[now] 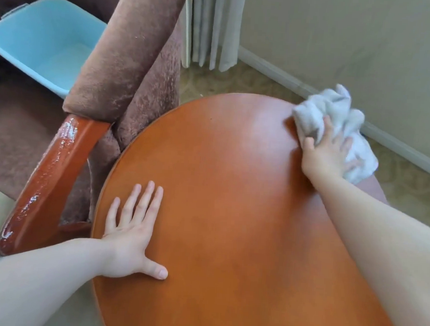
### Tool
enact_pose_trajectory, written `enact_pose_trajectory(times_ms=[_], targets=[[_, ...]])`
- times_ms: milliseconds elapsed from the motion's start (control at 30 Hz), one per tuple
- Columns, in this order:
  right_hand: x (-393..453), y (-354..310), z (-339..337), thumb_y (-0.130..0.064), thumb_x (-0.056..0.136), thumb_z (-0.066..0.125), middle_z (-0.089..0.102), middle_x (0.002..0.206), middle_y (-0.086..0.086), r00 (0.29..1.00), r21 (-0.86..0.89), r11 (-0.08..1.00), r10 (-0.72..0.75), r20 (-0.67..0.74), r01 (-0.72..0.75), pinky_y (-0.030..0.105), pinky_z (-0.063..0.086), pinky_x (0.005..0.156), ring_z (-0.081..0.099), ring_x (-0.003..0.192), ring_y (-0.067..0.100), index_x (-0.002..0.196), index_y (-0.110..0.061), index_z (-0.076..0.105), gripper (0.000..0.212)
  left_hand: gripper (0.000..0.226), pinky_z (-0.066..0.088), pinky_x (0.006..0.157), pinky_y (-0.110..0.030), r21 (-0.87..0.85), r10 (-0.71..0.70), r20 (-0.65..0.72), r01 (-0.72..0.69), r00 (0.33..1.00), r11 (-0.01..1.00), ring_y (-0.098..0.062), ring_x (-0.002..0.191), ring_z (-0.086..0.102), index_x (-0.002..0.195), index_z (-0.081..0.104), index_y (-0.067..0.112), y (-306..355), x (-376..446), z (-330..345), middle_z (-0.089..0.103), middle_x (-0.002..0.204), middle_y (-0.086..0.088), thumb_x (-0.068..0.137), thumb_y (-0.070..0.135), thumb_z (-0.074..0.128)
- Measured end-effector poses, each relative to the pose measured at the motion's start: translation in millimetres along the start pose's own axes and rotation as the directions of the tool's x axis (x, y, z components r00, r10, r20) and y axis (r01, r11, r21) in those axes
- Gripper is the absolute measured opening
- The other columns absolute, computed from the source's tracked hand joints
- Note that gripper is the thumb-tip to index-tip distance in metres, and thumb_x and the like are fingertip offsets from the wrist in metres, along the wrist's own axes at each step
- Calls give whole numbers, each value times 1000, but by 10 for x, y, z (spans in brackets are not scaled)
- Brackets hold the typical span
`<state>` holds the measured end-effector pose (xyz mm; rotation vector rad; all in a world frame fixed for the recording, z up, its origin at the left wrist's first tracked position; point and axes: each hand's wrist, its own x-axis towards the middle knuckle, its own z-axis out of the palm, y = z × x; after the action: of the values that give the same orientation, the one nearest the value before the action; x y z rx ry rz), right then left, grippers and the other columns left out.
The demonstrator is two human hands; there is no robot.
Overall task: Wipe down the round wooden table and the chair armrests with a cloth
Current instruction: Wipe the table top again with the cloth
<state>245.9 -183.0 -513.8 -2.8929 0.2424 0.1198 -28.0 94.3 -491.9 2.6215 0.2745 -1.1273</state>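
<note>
The round wooden table (231,201) fills the middle of the view, its reddish-brown top glossy. My right hand (327,154) presses a crumpled pale grey cloth (335,112) onto the table's far right edge, fingers spread over the cloth. Part of the cloth hangs past the rim. My left hand (131,236) lies flat on the table's near left side, fingers straight and thumb out. The chair's wooden armrest (47,177) runs along the table's left, shiny with wet streaks.
A brown upholstered chair (129,64) stands close against the table's left. A light blue plastic tub (45,41) sits on its seat. Pale curtains (212,26) and a wall with a white baseboard (398,146) lie beyond; carpet covers the floor.
</note>
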Motion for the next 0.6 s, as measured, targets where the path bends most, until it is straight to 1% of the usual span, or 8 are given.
enact_pose_trajectory(times_ms=[67,167,267,333,400,467,533,600], targets=[[-350,492,-153,-41,91,35,20,159,13,974,22,974,224,-40,-223,70,7,109,10,146,33,149,-42,11,63,150,-26,108,-47,16,-9,5,9,1000,1000,-14,117,-59,120,-57,33,2,8,0,-65,126,12,47,83,64],[-1257,925,-141,-40,91,34,34,150,19,946,58,950,311,-92,-306,66,10,109,22,140,34,148,-42,13,61,150,-26,109,-47,-8,-9,22,9,1000,1000,-13,115,-60,119,-58,33,-6,12,8,-65,126,12,44,85,62],[-1919,681,-13,-41,91,30,41,147,19,854,142,860,507,-117,-491,63,8,111,23,140,33,150,-39,14,61,142,-31,105,-43,-36,14,-32,-15,999,999,-9,116,-60,120,-56,36,-47,2,47,-64,127,15,46,88,54],[-2118,185,148,-37,96,38,34,153,15,771,228,761,634,-62,-608,60,4,113,17,144,29,150,-40,13,61,115,-28,107,-42,-57,16,-105,-22,994,998,-6,116,-59,120,-55,41,-72,27,120,-59,132,17,65,85,36],[-2457,-425,297,-36,95,41,20,160,7,886,182,871,464,-5,-455,59,-3,114,10,147,27,150,-44,6,66,77,-22,112,-42,-119,-3,-202,-22,979,993,-2,118,-56,120,-52,47,-73,121,194,-52,139,18,82,70,11],[-3006,-791,432,-38,90,41,13,162,0,1000,127,992,-12,14,10,59,-4,115,10,148,27,149,-47,7,68,63,-18,113,-37,-204,-31,-257,-22,966,979,3,127,-43,132,-36,48,-70,174,207,-36,150,19,88,56,8],[-3502,-613,479,-36,83,45,21,160,-2,899,103,903,-426,105,416,58,4,116,13,149,25,148,-44,21,69,70,-19,111,-25,-308,27,-329,-135,944,942,11,130,-27,146,-12,41,-128,150,207,-16,155,23,89,44,29],[-3760,-63,382,-33,76,51,35,155,0,830,67,838,-545,120,541,58,13,114,14,149,22,144,-41,34,70,81,-23,105,-14,-330,143,-398,-287,906,899,17,129,-25,148,-4,38,-231,50,243,-11,152,26,79,40,37]])
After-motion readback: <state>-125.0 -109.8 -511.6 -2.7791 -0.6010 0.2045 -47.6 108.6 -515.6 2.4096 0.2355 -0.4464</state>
